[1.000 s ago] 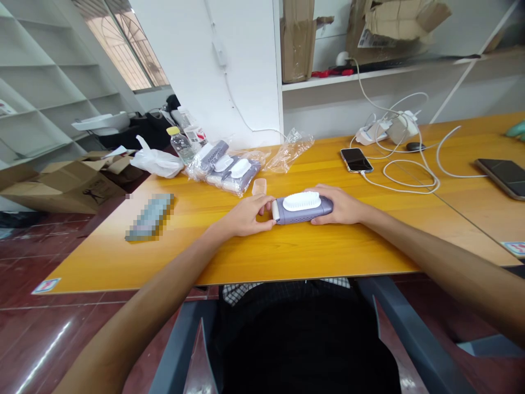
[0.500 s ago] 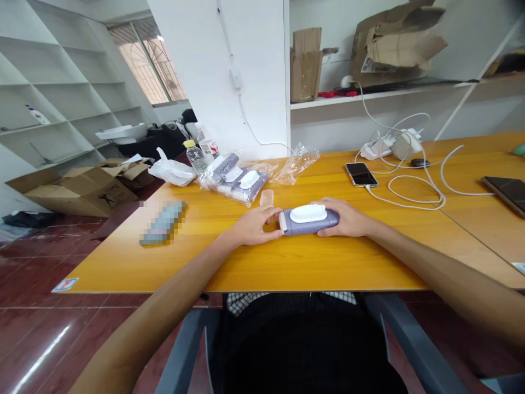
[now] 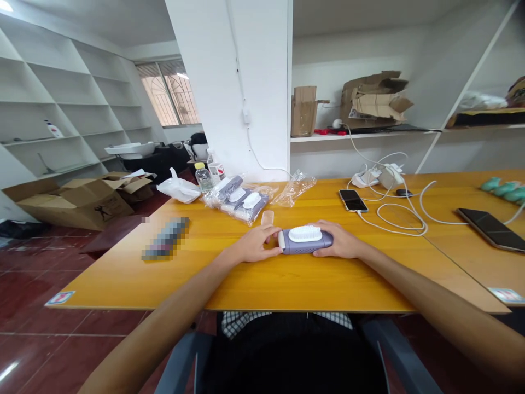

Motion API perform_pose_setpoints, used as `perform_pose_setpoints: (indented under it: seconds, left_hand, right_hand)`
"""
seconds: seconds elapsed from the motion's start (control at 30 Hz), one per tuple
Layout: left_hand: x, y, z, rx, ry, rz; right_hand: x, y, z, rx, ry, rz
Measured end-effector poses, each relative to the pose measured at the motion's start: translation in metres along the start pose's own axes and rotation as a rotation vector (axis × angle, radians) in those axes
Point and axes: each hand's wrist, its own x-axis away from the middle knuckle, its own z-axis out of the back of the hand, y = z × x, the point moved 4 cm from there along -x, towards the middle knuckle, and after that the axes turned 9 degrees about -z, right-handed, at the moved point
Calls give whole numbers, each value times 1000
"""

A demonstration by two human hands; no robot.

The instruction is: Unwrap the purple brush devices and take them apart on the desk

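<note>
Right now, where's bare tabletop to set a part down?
Bare wood: between the purple device and table edge; also between the blurred item and left hand. Smaller patch: between right hand and phone. Crowded: back left, bagged devices and bottles; back right, adapters.

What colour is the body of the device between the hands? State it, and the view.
Greyish purple; the device shows best in the head view.

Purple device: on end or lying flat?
Lying flat: the device runs lengthwise between left hand and right hand, white ridged piece on top.
</note>
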Motion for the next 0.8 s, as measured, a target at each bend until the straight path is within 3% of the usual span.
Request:
perform_pose_setpoints:
  seconds: [0.8]
  left_hand:
    - [-2, 1, 1, 14, -4, 16]
  right_hand:
    - [0, -4, 1, 14, 14, -1]
